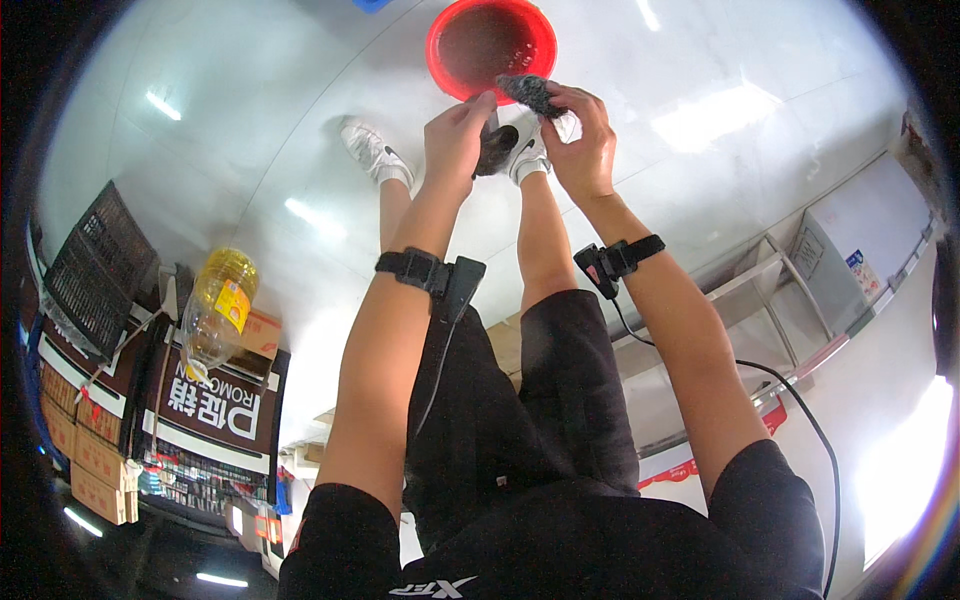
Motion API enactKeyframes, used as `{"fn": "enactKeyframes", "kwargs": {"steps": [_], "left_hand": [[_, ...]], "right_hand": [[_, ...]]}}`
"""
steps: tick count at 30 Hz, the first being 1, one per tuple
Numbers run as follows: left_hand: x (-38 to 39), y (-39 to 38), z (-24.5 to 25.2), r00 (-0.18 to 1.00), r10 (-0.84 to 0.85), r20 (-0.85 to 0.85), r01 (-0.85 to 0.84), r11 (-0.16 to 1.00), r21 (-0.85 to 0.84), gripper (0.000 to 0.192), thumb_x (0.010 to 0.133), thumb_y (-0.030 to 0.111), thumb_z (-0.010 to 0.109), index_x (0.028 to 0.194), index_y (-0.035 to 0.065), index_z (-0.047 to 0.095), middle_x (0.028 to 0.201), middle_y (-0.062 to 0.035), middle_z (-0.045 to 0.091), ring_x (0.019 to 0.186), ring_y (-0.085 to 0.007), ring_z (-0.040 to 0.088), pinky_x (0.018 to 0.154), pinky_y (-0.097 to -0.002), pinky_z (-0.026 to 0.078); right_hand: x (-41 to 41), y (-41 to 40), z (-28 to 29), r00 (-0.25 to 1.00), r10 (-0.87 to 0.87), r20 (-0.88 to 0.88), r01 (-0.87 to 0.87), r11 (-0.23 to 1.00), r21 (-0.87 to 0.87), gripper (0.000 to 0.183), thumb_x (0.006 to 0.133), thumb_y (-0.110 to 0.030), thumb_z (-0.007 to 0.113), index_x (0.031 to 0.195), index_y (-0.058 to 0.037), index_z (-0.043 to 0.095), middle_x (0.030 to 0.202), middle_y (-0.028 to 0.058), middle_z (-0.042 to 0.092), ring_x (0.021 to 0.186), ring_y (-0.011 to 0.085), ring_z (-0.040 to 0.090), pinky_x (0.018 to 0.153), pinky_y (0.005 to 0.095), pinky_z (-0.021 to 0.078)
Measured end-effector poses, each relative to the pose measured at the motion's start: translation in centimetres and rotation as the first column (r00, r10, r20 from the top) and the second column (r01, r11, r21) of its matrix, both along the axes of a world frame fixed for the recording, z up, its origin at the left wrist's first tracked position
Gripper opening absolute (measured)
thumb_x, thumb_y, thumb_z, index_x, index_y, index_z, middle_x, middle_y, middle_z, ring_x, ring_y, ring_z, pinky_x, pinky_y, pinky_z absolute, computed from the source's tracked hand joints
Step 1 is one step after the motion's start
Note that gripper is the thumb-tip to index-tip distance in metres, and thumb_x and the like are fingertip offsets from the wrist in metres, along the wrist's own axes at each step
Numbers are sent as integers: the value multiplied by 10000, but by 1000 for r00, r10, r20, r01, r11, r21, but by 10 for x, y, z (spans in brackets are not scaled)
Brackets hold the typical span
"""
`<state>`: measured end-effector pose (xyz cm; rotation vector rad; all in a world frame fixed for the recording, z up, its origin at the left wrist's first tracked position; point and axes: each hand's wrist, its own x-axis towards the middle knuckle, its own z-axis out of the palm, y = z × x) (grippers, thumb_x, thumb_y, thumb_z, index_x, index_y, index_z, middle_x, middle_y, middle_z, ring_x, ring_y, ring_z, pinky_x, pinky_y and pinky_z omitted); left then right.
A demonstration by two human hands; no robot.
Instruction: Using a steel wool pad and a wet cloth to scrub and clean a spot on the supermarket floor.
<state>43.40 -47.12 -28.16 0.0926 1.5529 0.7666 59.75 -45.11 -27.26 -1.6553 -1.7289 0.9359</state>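
My left hand (454,142) grips a dark object (496,148). Fingers hide part of it, and I cannot tell what it is. Between the thumb and fingers of my right hand (589,142) is a rough, dark grey scouring pad (529,91), which may be steel wool. The pad overlaps the near rim of a red plastic basin (434,56) in the picture; whether it touches is unclear. Dark brown water (484,45) with some bubbles is in the basin. Both hands are close together, with the dark object below the pad in view.
White sneakers (366,146) stand on the glossy pale floor (247,150) near the basin. Left are a clear plastic bottle with yellow liquid (221,300), a black plastic crate (101,262) and stacked cartons (97,465). A metal frame (799,285) is at right. A cable (814,427) trails by my right arm.
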Motion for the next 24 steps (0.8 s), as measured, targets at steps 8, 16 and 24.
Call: {"fn": "enactKeyframes", "kwargs": {"steps": [8,16,24], "left_hand": [[-6,0,4,904,307,298,-288,952,-106,315,839,189,727,984,-83,662,884,-98,680,750,-169,656,684,-308,538],[-4,4,9,939,302,162,-292,953,-83,269,849,140,705,1018,-69,681,901,-97,691,764,-164,658,691,-304,537],[0,-2,-5,988,146,-51,-146,989,17,264,831,168,731,989,-44,727,867,-69,703,789,-104,614,712,-267,488]], "right_hand": [[-14,12,19,928,355,113,-372,901,225,364,662,107,650,979,-68,619,1115,76,663,1101,295,597,902,406,535],[-10,7,19,931,261,257,-257,965,-48,717,681,-89,759,1329,-140,458,1379,132,407,1271,366,407,1040,471,432],[-21,9,-5,927,324,188,-264,922,-285,872,684,-154,809,1438,-185,372,1444,127,422,1307,347,432,1061,451,442]]}}
